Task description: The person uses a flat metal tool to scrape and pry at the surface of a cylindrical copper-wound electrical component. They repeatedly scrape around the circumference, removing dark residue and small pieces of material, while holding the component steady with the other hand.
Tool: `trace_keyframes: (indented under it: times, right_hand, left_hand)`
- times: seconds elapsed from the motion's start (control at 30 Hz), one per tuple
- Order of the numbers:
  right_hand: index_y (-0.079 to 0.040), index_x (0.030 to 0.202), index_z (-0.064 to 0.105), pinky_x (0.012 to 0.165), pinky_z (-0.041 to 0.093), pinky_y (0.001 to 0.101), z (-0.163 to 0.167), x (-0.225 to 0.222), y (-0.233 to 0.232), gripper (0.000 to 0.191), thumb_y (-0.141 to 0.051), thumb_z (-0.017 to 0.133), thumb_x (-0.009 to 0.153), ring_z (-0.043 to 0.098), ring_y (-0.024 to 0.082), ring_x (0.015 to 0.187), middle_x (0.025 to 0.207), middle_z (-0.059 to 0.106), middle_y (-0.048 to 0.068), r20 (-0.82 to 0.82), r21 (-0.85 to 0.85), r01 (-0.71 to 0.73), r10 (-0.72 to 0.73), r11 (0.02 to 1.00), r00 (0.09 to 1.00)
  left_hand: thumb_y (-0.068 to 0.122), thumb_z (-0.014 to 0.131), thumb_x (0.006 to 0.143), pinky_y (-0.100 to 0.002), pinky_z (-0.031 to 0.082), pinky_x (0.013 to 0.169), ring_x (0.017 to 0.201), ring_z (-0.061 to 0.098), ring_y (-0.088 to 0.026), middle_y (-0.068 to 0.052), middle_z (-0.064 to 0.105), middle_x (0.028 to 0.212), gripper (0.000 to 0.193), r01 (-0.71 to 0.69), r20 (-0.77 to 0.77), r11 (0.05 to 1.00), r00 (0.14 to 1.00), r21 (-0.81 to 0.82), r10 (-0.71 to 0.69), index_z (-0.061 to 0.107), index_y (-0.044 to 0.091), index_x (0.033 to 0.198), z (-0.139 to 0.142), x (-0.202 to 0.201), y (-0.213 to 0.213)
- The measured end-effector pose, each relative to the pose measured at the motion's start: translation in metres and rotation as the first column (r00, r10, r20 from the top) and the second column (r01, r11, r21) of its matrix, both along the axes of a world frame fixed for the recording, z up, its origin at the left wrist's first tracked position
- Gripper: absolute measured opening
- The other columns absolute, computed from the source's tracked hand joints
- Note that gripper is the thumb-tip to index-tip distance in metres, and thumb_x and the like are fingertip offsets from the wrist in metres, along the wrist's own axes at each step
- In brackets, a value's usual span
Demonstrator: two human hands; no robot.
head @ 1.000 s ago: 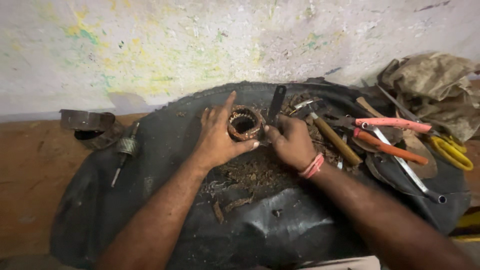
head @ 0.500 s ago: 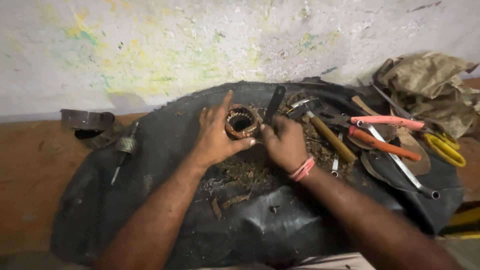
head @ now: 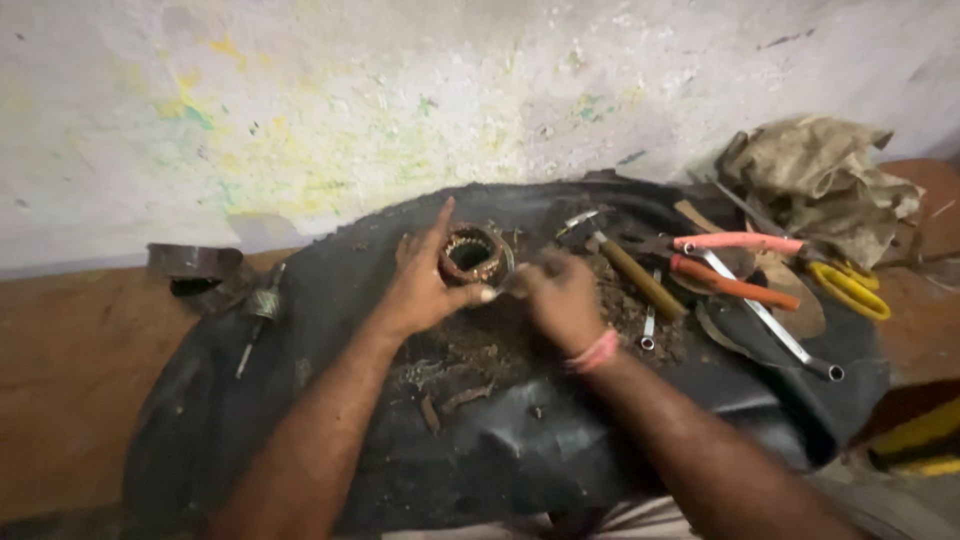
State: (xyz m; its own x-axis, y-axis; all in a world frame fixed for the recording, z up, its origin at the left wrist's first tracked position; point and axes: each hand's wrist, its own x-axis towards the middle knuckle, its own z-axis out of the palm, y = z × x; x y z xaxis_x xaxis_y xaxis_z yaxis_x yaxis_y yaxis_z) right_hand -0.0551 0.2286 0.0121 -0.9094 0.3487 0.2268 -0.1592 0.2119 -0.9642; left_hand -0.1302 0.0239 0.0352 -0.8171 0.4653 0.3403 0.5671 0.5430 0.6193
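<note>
My left hand (head: 420, 282) holds a round copper-wound motor stator (head: 472, 255) against a black rubber sheet (head: 300, 400), thumb at its lower rim and index finger raised. My right hand (head: 558, 296), with a pink band at the wrist, is closed just to the right of the stator. It seems to grip a small tool whose tip reaches the ring; the motion blur hides what the tool is. Bits of copper wire and dirt (head: 470, 355) lie below both hands.
To the right lie a wooden-handled tool (head: 640, 280), orange-handled pliers (head: 735, 262), a spanner (head: 770, 320), yellow-handled snips (head: 850, 290) and a crumpled rag (head: 815, 165). A metal part (head: 195, 270) and a small shaft (head: 258, 310) lie at the left. A stained wall stands behind.
The dark blade that stood above my right hand is no longer visible. My right hand has dropped slightly and closed in on the stator's right rim. My left hand keeps its grip.
</note>
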Motion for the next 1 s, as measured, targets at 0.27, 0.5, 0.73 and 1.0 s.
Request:
trace_keyframes:
  times: [0.27, 0.5, 0.73, 1.0]
  right_hand:
    - [0.002, 0.088, 0.068, 0.06, 0.045, 0.0305, 0.01, 0.054, 0.048, 0.02, -0.016, 0.074, 0.095, 0.054, 0.013, 0.068, 0.073, 0.062, 0.005, -0.177, 0.139, -0.122, 0.146, 0.983, 0.973]
    - [-0.001, 0.09, 0.072, 0.065, 0.048, 0.0298, 0.03, 0.086, 0.022, 0.008, -0.008, 0.075, 0.09, 0.061, 0.016, 0.072, 0.08, 0.067, 0.007, -0.311, 0.302, -0.339, 0.428, 0.891, 0.848]
    - [-0.003, 0.088, 0.076, 0.056, 0.048, 0.0287, 0.017, 0.086, 0.035, 0.009, -0.012, 0.076, 0.089, 0.063, 0.013, 0.061, 0.073, 0.071, 0.004, -0.239, 0.243, -0.332, 0.388, 0.911, 0.89]
    - [0.003, 0.087, 0.072, 0.05, 0.039, 0.0353, -0.002, 0.042, 0.065, 0.021, -0.015, 0.076, 0.095, 0.056, 0.018, 0.056, 0.068, 0.066, 0.009, 0.074, -0.147, -0.054, 0.066, 0.988, 0.995]
  left_hand:
    - [0.05, 0.069, 0.091, -0.049, 0.051, 0.11, 0.118, 0.067, -0.025, -0.005, 0.072, 0.125, 0.052, 0.109, -0.459, 0.994, 0.884, 0.028, -0.084, 0.068, 0.017, 0.131, 0.033, 0.044, 0.007]
    - [0.022, 0.072, 0.09, -0.045, 0.053, 0.078, 0.089, 0.066, -0.033, -0.014, 0.065, 0.092, 0.023, 0.354, -0.207, 0.935, 0.913, -0.023, -0.351, 0.065, 0.002, 0.098, 0.023, 0.096, 0.02]
    - [0.02, 0.073, 0.091, -0.049, 0.051, 0.079, 0.083, 0.064, -0.033, -0.014, 0.063, 0.084, 0.02, 0.352, -0.173, 0.917, 0.907, -0.187, -0.383, 0.062, 0.003, 0.091, 0.018, 0.089, 0.009]
    - [0.034, 0.058, 0.095, -0.047, 0.047, 0.097, 0.106, 0.059, -0.027, -0.012, 0.066, 0.109, 0.034, 0.341, -0.098, 0.884, 0.916, -0.32, -0.389, 0.068, 0.005, 0.111, 0.012, 0.083, -0.007]
